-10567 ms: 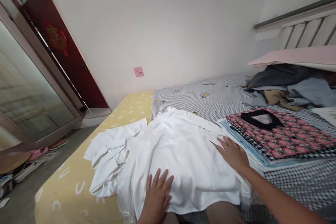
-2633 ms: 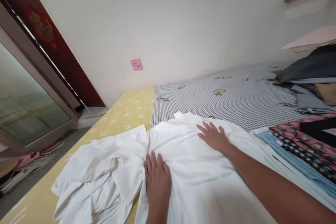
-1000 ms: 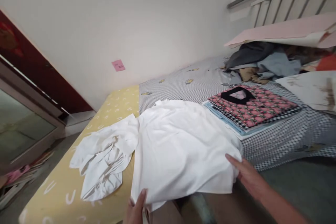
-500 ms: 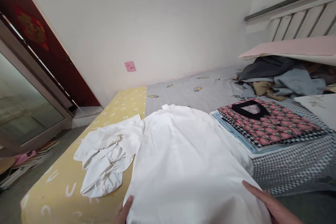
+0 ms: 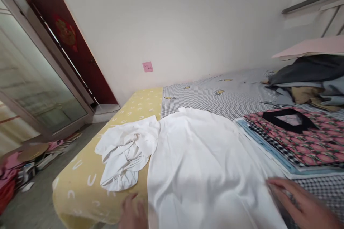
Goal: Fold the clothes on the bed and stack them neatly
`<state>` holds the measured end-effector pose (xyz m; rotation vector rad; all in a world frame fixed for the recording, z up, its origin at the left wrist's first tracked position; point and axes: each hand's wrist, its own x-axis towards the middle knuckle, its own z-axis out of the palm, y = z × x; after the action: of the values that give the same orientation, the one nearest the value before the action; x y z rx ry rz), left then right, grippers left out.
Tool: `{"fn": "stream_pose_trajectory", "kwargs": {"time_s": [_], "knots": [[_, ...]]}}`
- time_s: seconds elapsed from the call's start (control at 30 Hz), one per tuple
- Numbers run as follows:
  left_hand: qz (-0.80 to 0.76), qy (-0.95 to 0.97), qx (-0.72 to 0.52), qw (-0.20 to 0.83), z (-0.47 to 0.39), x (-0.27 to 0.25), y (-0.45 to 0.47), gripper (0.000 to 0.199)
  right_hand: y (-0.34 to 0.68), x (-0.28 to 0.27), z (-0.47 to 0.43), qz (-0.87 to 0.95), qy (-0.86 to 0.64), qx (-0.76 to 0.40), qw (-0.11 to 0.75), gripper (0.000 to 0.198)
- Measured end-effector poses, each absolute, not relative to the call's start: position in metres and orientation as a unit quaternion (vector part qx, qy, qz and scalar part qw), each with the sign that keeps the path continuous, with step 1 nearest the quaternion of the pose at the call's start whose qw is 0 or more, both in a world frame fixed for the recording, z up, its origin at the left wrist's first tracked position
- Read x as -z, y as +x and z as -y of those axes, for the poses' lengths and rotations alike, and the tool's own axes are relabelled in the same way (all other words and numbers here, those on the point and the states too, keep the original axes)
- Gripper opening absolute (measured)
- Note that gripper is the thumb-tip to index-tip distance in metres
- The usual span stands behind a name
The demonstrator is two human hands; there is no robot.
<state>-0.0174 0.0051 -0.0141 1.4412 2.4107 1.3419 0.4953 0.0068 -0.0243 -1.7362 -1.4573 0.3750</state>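
A white shirt [image 5: 199, 157] lies spread across the bed, rippled with soft folds, its narrow collar end pointing away from me and its near end below the view. Past its left edge, over the yellow sheet, is my left hand [image 5: 133, 213], blurred, with its visible fingers a little apart and no cloth seen in them. At the right edge of the shirt, my right hand [image 5: 301, 200] has its fingertips together on the cloth. Left of the shirt lies a crumpled white garment [image 5: 123, 155], touching it.
Folded clothes topped by a pink floral top [image 5: 303, 139] lie on the checked sheet [image 5: 204, 96] at the right. Behind them is a heap of dark and grey clothes [image 5: 311, 71]. The yellow sheet [image 5: 80, 193] reaches the bed's left edge, with clutter on the floor beyond.
My view has turned left, so things sit further right. My left hand has come off the shirt's edge onto the yellow side. The shirt's near part now lies lower and more rippled.
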Motion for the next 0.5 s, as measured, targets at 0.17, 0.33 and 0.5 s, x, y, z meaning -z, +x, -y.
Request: {"fn": "stream_pose_trajectory", "kwargs": {"time_s": [0.17, 0.33, 0.5], "knots": [[-0.651, 0.696, -0.302, -0.037, -0.078, -0.054, 0.08, 0.048, 0.423, -0.033, -0.113, 0.704, -0.622, 0.012, 0.343, 0.047], [-0.585, 0.798, -0.146, 0.013, -0.134, -0.061, 0.122, 0.055, 0.406, 0.006, -0.177, 0.729, -0.66, 0.016, 0.179, 0.056], [-0.619, 0.776, -0.116, 0.037, -0.177, -0.026, 0.083, 0.058, 0.414, 0.029, -0.182, 0.74, -0.645, 0.044, 0.183, 0.058]]}}
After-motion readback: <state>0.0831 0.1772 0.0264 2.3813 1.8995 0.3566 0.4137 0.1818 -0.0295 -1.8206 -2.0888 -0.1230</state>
